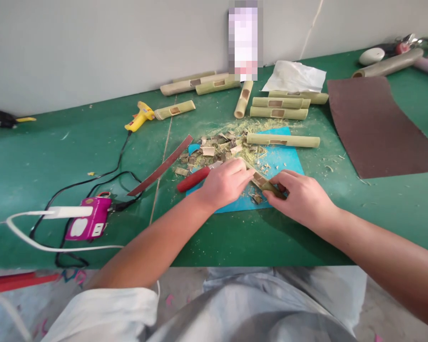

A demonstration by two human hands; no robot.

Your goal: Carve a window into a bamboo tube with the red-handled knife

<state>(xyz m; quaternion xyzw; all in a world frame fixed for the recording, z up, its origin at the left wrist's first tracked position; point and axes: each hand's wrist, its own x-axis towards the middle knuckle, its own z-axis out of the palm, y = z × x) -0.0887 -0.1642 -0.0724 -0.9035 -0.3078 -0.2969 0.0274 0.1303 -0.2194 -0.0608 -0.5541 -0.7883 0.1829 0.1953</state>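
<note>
Between my two hands lies a bamboo tube (260,180) with a rectangular opening cut in its upper side, slanting over a blue sheet (284,159). My left hand (228,183) is closed around its far-left end, and the fingers cover that end. The near-right end is pinched between the thumb and fingers of my right hand (301,194). A red-handled tool (193,179) lies beside my left hand; its working end is mostly hidden. Cut bamboo chips (209,151) and shavings are heaped just beyond my hands. Another notched bamboo tube (283,140) rests across the sheet.
Several notched tubes (278,112) lie at the back near a pixelated upright phone (243,40). A yellow glue gun (141,117) and a magenta power adapter (90,218) with cords are at left, near a sandpaper strip (160,166). A brown sheet (381,128) lies at right.
</note>
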